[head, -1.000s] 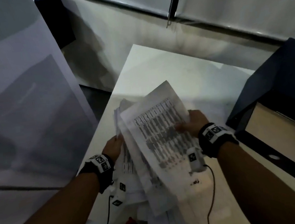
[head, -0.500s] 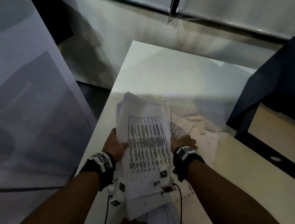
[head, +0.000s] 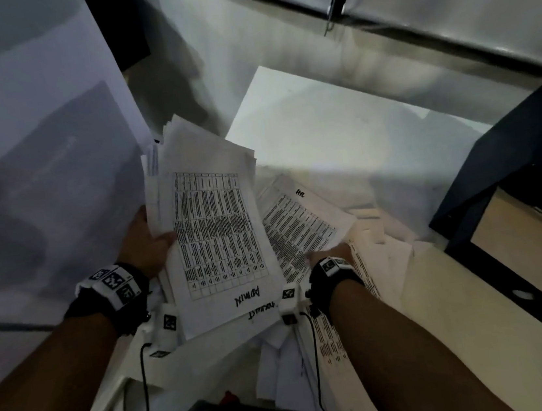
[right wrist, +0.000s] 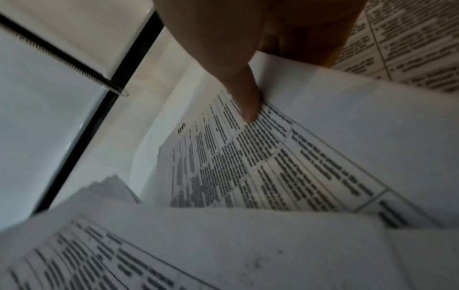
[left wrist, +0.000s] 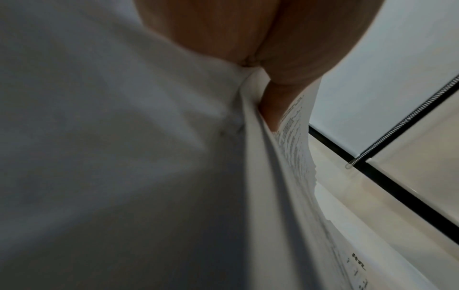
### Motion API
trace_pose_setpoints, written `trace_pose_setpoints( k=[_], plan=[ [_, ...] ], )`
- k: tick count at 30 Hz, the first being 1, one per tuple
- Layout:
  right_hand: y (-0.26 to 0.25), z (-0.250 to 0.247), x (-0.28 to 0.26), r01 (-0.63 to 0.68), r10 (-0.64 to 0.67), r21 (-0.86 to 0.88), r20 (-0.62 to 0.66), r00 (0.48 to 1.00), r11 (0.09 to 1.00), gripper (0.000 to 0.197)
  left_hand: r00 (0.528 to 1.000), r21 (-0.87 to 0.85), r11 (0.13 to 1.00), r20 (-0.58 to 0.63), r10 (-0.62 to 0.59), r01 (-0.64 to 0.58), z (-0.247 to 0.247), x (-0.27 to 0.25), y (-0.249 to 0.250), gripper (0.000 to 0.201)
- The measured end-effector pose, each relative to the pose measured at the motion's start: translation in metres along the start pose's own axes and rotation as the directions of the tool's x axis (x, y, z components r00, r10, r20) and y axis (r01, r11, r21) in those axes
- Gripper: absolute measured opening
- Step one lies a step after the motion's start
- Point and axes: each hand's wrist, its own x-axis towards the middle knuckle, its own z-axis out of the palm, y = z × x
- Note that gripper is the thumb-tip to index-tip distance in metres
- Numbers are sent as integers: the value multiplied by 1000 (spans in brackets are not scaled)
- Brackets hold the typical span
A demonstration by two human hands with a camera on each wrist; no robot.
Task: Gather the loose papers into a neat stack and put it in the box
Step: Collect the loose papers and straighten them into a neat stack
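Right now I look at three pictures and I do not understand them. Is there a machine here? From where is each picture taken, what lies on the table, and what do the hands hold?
There is no machine, only a person working with bare hands and wearing cameras. The large picture comes from a camera on the head, looking down. The other two come from cameras strapped to each wrist, looking along the fingers, so they show paper very close.

On the white table lie many loose printed papers. At the right stands a dark box, open, with no papers in it yet.

The left hand grips the gathered stack by its left edge. The right hand reaches into the loose papers and pinches a printed sheet, as the right wrist picture shows.
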Motion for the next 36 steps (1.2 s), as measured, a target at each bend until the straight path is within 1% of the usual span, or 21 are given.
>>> trace_pose_setpoints(
  k=[2, 4, 5, 6, 8, 12, 13, 16, 17, 18, 21, 24, 26, 27, 28, 29, 30, 32, 33, 35, 36],
  plan=[
    [-10, -16, -14, 72, -78, -86, -68, 995, 994, 51, 1000, -24, 999, 2, -21, 21, 2, -3, 0, 59],
    [-22, -40, -27, 179, -199, -116, -200, 959, 977, 33, 999, -67, 997, 17, -40, 41, 7, -9, 4, 58],
    [-30, -53, -34, 218, -239, -111, -244, 940, 970, 29, 998, -91, 995, 45, -47, 51, 11, -13, 7, 58],
    [-36, -68, -39, 246, -271, -120, -278, 922, 962, 28, 995, -114, 992, 82, -53, 62, 16, -17, 8, 58],
    [-51, -102, -50, 320, -381, -232, -309, 871, 919, 27, 987, -114, 990, 147, -62, 79, 28, -23, 10, 58],
    [-80, -166, -76, 450, -617, -460, -324, 717, 765, 22, 968, -105, 984, 222, -119, 145, 52, -34, 17, 53],
    [-85, -179, -81, 479, -647, -466, -325, 690, 744, 23, 963, -107, 982, 240, -126, 155, 58, -36, 19, 51],
    [-100, -210, -104, 597, -688, -342, -390, 612, 726, 28, 951, -48, 983, 265, -158, 177, 70, -36, 14, 47],
    [-102, -215, -109, 617, -687, -310, -405, 603, 724, 30, 948, -12, 984, 269, -170, 180, 72, -36, 11, 47],
    [-101, -216, -112, 626, -680, -276, -390, 621, 730, 31, 944, 26, 982, 271, -185, 185, 75, -37, 9, 47],
    [-94, -195, -102, 601, -643, -230, -267, 718, 766, 26, 944, 88, 981, 268, -192, 175, 79, -39, 3, 51],
    [-72, -152, -69, 508, -525, -136, -154, 837, 850, 20, 952, 80, 980, 235, -197, 183, 79, -39, -4, 47],
    [-45, -116, -33, 396, -403, -90, -93, 910, 914, 32, 951, 71, 976, 222, -217, 206, 79, -41, -2, 40],
    [-29, -99, -11, 303, -304, -19, -48, 951, 953, 41, 950, 50, 976, 224, -220, 214, 80, -42, -2, 37],
    [-8, -84, 16, 235, -235, 13, -1, 972, 972, 49, 945, 22, 972, 229, -232, 233, 80, -44, 2, 33],
    [14, -66, 47, 207, -206, -19, 33, 978, 978, 55, 943, -6, 970, 236, -236, 244, 81, -47, 5, 33],
    [26, -48, 56, 211, -208, -58, 61, 976, 976, 54, 941, -26, 965, 230, -249, 262, 82, -47, 5, 42],
    [19, -26, 14, 271, -262, -150, 78, 962, 951, 44, 943, -45, 963, 216, -252, 268, 88, -44, -3, 69],
    [17, -21, -4, 333, -315, -193, 115, 942, 923, 42, 945, -49, 963, 215, -248, 264, 91, -42, -10, 76],
    [21, -19, -20, 411, -379, -254, 168, 910, 875, 38, 943, -21, 964, 212, -256, 266, 94, -42, -11, 68],
    [23, -23, -21, 419, -398, -248, 133, 908, 873, 36, 944, 16, 964, 198, -263, 265, 93, -44, -6, 59]
  ],
)
